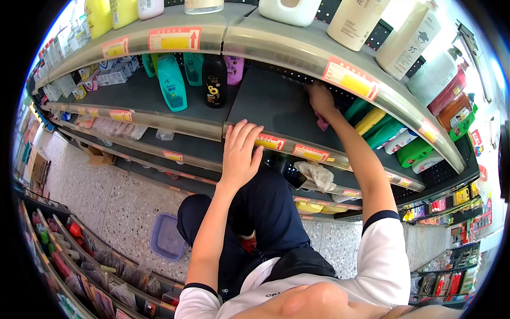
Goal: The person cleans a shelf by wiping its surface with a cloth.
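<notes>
Pink cloth (pixel 322 123) pokes out under the right hand (pixel 321 101), near the back of the dark shelf (pixel 273 103). Those fingers look curled around it, though the wrist and shadow hide some of them. It should be light and soft, with nothing to break, and it should bend any way you push. Bunching it up in the middle looks like the best way to hold it; a loose corner might flop. I can't tell if it is wet, which would make it heavier and a bit slippery. The left hand (pixel 240 154) holds nothing, its fingers stretched out on the shelf's front edge. Just past it stand a black bottle (pixel 214 85) and a teal bottle (pixel 172 87), both with caps down; what fills them doesn't show. On the floor sits a purple tub (pixel 166 237), and I can't tell if water is in it
</notes>
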The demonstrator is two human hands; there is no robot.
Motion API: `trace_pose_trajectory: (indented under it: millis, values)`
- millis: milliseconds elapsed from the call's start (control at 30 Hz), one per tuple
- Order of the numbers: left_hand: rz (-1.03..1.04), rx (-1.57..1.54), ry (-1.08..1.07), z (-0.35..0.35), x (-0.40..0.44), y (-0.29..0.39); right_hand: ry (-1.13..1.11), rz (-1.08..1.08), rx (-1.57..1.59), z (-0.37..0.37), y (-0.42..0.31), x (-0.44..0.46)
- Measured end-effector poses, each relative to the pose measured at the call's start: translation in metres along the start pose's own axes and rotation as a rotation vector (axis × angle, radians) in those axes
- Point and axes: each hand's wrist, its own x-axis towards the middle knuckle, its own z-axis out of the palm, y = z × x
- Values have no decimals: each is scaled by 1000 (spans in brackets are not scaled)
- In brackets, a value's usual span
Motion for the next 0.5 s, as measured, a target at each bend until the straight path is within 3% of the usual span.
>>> trace_pose_trajectory:
  millis: [133, 500]
  values:
    - [-4, -2, 1, -1, 0, 2, -109, 24, 42, -29, -17, -23]
    - [16, 32, 15, -1, 2, 3, -70, -215, 331, -85, -42, -84]
